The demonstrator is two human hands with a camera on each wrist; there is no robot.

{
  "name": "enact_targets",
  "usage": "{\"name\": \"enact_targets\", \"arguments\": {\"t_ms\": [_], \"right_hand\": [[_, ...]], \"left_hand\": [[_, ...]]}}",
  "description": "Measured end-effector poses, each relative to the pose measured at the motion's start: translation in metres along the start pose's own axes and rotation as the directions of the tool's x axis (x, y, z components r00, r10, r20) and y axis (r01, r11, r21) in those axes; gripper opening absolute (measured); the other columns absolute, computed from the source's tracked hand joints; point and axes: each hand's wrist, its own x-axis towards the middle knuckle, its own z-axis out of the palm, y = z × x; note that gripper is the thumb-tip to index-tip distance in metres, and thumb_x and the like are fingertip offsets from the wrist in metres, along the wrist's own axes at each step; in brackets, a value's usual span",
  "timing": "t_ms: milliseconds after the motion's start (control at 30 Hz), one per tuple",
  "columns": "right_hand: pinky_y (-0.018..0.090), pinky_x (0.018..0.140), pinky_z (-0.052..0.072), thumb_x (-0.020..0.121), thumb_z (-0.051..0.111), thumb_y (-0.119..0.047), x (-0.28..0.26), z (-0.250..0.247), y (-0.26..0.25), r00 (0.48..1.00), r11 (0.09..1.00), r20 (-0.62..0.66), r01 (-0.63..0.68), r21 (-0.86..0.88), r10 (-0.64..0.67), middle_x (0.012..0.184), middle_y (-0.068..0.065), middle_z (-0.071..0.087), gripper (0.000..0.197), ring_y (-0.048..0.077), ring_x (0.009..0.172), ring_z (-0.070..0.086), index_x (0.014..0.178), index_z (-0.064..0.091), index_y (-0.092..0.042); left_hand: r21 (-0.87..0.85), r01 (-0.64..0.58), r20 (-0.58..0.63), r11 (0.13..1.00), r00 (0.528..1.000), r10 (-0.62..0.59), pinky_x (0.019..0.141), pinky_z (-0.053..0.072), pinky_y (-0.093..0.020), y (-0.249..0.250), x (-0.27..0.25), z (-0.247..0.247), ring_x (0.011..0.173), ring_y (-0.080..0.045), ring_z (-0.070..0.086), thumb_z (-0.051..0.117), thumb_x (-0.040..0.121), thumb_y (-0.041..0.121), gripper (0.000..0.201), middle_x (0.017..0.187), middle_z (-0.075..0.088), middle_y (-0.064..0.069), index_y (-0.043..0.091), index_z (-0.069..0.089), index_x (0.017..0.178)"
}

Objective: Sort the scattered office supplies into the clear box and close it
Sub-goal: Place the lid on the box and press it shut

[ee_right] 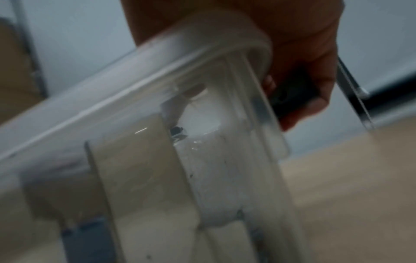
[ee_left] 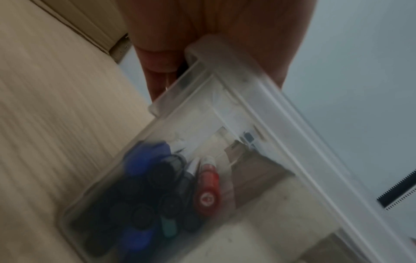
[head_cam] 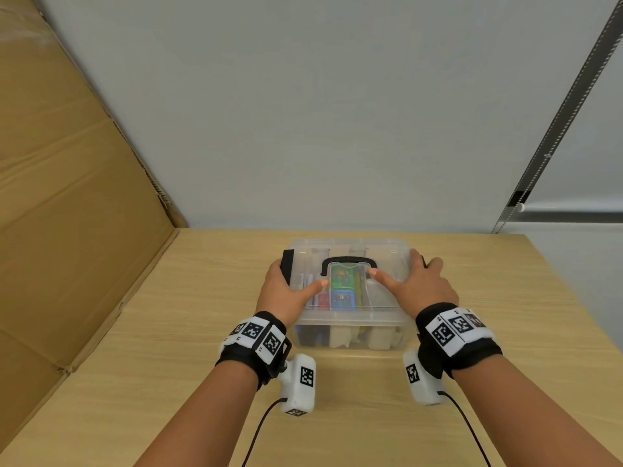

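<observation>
Clear box [head_cam: 350, 328] standing near the middle of the wooden table [head_cam: 505, 332], lid [head_cam: 387, 254] already on top, black handle [head_cam: 349, 262] lying flat on it. Left hand [head_cam: 290, 291] at the left end, thumb stretched over the lid, fingers curled down round the black latch [head_cam: 287, 266]. Right hand [head_cam: 426, 286] at the right end in the same way, thumb on the lid, fingers wrapped over the other latch [ee_right: 292, 96]. Inside, through the wall: dark and blue pens with one red marker [ee_left: 207, 185] in the left compartment, pale items in the others; no loose supplies visible on the table. Probably the latching step, close to the finish. Possible trouble from here: uneven pressing, so one latch snapping and the other staying loose; lid sitting crooked on the rim and not sealing; a tall item inside blocking it; box sliding on the smooth table under a sideways push.
</observation>
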Motion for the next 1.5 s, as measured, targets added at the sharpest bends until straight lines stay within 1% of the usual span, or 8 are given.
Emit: {"name": "enact_targets", "arguments": {"t_ms": [67, 133, 300, 633, 967, 1200, 1400, 1500], "right_hand": [[0.036, 0.065, 0.049, 0.07, 0.03, -0.087, -0.003, -0.001, -0.003, 0.987, 0.985, -0.122, 0.082, -0.153, -0.101, 0.13, 0.012, 0.033, 0.097, 0.031, 0.103, 0.054, 0.144, 0.024, -0.026], [0.034, 0.061, 0.047, 0.072, 0.031, -0.085, -0.004, 0.001, -0.004, 0.978, 0.98, -0.164, 0.104, -0.172, -0.132, 0.128, 0.013, 0.036, 0.099, 0.029, 0.1, 0.053, 0.148, 0.013, -0.026], [0.038, 0.073, 0.047, 0.067, 0.043, -0.085, 0.001, 0.003, -0.002, 0.999, 0.998, -0.043, 0.012, 0.069, -0.009, 0.137, 0.016, 0.043, 0.112, 0.033, 0.113, 0.054, 0.151, -0.001, -0.026], [0.04, 0.084, 0.052, 0.06, 0.063, -0.078, 0.006, 0.013, 0.004, 0.994, 0.943, -0.096, -0.019, 0.332, 0.054, 0.128, 0.005, 0.058, 0.1, 0.029, 0.111, 0.059, 0.135, 0.041, -0.017], [0.037, 0.069, 0.048, 0.072, 0.049, -0.077, 0.004, 0.01, -0.003, 0.991, 0.999, -0.132, 0.024, 0.028, -0.02, 0.116, 0.016, 0.059, 0.095, 0.035, 0.097, 0.063, 0.13, 0.039, -0.002], [0.04, 0.087, 0.052, 0.074, 0.063, -0.065, -0.002, 0.012, 0.007, 0.989, 0.934, -0.147, 0.05, 0.355, 0.002, 0.124, 0.005, 0.059, 0.081, 0.028, 0.109, 0.059, 0.134, 0.041, -0.016], [0.041, 0.093, 0.049, 0.088, 0.044, -0.061, -0.019, 0.01, 0.021, 0.993, 0.926, -0.086, 0.11, 0.36, -0.084, 0.133, 0.005, 0.054, 0.068, 0.026, 0.115, 0.056, 0.141, 0.033, -0.021], [0.041, 0.108, 0.037, 0.089, 0.031, -0.067, -0.036, 0.003, 0.029, 0.994, 0.897, -0.004, 0.096, 0.432, -0.105, 0.15, 0.006, 0.037, 0.078, 0.024, 0.133, 0.042, 0.15, 0.021, -0.019]], "left_hand": [[-0.033, -0.002, 0.006, 0.999, 1.0, 0.002, 0.095, 0.046, -0.03, 0.001, 0.0, 0.0, 0.109, -0.014, 0.054, 0.081, 0.068, 0.043, 0.086, 0.12, 0.052, 0.008, 0.022, 0.034, 0.138], [-0.047, 0.003, 0.017, 0.999, 1.0, -0.002, 0.094, 0.046, -0.03, 0.001, 0.0, -0.001, 0.106, -0.013, 0.054, 0.081, 0.069, 0.041, 0.088, 0.116, 0.052, 0.01, 0.022, 0.032, 0.14], [-0.052, 0.016, 0.028, 0.999, 1.0, -0.014, 0.094, 0.046, -0.029, 0.0, 0.001, -0.001, 0.104, -0.014, 0.054, 0.081, 0.069, 0.041, 0.091, 0.115, 0.053, 0.009, 0.022, 0.03, 0.142], [-0.08, 0.029, 0.028, 0.996, 0.999, -0.027, 0.092, 0.044, -0.027, 0.0, 0.0, -0.001, 0.104, -0.013, 0.052, 0.082, 0.069, 0.037, 0.093, 0.114, 0.051, 0.009, 0.019, 0.028, 0.143], [-0.042, 0.041, 0.037, 0.998, 0.999, -0.039, 0.097, 0.044, -0.031, 0.004, 0.0, -0.001, 0.105, -0.013, 0.05, 0.08, 0.071, 0.038, 0.094, 0.124, 0.053, 0.003, 0.017, 0.026, 0.144], [-0.003, 0.001, 0.043, 1.0, 0.999, -0.001, 0.094, 0.045, -0.029, 0.005, -0.004, -0.005, 0.103, -0.013, 0.051, 0.078, 0.073, 0.041, 0.089, 0.126, 0.054, 0.002, 0.019, 0.028, 0.143], [0.33, -0.095, 0.126, 0.939, 0.99, 0.056, 0.092, 0.052, -0.04, -0.001, -0.015, -0.016, 0.113, -0.021, 0.058, 0.047, 0.073, 0.077, 0.092, 0.134, 0.054, -0.001, 0.024, 0.022, 0.145], [0.356, -0.122, 0.201, 0.926, 0.978, 0.052, 0.088, 0.05, -0.032, 0.0, -0.028, -0.029, 0.104, -0.017, 0.06, 0.033, 0.087, 0.069, 0.072, 0.129, 0.059, -0.002, 0.023, 0.03, 0.141]]}}
